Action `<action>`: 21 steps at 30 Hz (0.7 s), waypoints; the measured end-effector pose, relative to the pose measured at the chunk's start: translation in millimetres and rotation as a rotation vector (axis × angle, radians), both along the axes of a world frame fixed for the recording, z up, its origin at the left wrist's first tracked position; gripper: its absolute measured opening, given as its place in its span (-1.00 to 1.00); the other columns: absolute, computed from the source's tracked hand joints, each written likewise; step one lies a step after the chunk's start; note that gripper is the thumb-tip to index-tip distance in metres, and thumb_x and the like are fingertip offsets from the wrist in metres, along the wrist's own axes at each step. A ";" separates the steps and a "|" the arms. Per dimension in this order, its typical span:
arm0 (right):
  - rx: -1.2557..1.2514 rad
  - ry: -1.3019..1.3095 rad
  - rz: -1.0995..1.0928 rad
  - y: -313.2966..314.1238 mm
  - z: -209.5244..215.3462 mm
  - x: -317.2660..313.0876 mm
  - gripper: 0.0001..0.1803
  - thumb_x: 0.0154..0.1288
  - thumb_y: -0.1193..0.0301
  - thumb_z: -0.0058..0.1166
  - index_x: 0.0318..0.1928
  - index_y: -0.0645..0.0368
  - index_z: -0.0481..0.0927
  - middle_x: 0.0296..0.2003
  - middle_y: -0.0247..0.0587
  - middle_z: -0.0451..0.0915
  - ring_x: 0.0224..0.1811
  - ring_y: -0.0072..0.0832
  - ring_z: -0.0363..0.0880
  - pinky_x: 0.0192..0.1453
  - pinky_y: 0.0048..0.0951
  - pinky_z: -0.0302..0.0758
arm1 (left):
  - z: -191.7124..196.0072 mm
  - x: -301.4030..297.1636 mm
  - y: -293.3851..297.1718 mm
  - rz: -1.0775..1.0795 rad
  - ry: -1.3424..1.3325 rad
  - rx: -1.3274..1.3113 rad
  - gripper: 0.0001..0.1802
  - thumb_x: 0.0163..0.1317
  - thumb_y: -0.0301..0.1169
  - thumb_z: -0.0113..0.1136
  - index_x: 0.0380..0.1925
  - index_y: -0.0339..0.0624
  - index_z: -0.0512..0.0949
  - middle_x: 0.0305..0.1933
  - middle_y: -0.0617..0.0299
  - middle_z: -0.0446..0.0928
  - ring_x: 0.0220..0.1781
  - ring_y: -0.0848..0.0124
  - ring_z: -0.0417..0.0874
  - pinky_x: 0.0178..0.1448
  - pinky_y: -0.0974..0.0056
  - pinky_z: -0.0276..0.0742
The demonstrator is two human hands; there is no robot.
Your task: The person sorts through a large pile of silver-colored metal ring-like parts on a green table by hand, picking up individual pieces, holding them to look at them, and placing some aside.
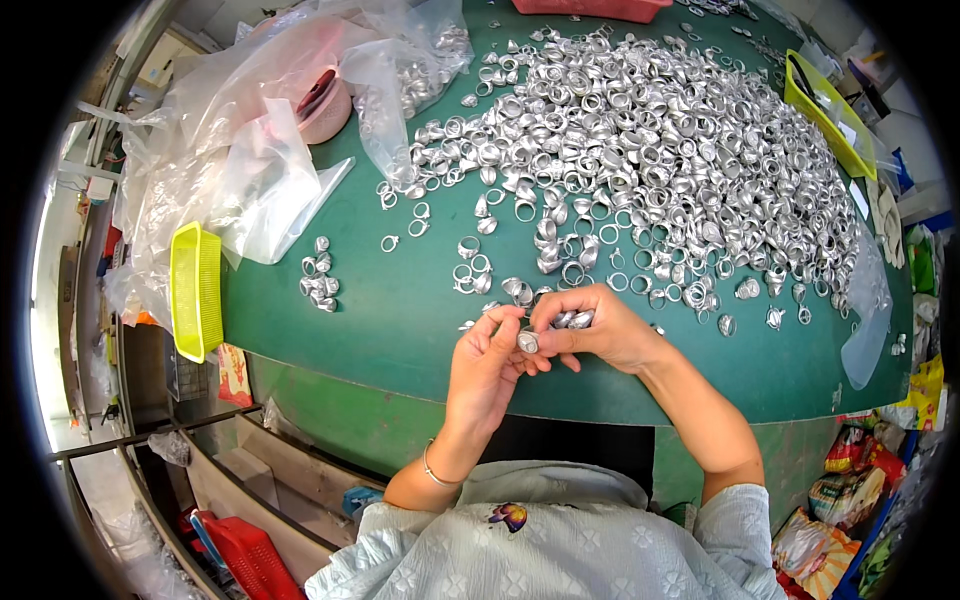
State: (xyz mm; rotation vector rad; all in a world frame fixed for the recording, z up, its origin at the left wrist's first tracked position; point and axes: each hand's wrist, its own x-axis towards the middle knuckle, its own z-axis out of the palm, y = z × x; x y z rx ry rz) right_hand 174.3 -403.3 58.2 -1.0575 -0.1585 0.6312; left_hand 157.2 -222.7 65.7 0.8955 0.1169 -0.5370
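Both hands (540, 345) pinch silver rings (528, 342), fingers partly hiding them

**Where Things Are Lying on the Table**

The big heap of rings (650, 160) is lying behind both hands on the table (400, 330). A small cluster (320, 280) is sitting to the left, plastic bags (250, 150) are lying further left, and a basket (196, 290) is resting at the left edge.

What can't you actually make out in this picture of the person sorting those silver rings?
- Head view: the small silver piece pinched between left hand and right hand is too small for detail.
- Clear plastic bags blur their contents.
- Red tray is cut off by the top edge.
- Far side of the ring pile blurs together.
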 end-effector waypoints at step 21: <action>0.267 0.159 -0.289 -7.9 0.7 4.7 -0.81 0.34 0.32 -0.06 -0.22 0.21 0.45 -0.21 -0.09 0.54 -0.29 -0.44 0.57 -0.59 -0.59 0.41 | 1.3 70.7 22.8 0.180 -1.035 1.360 -0.60 -0.03 -0.56 0.27 -0.10 -0.21 0.50 -0.07 0.04 0.41 0.01 0.12 0.43 0.10 0.20 0.35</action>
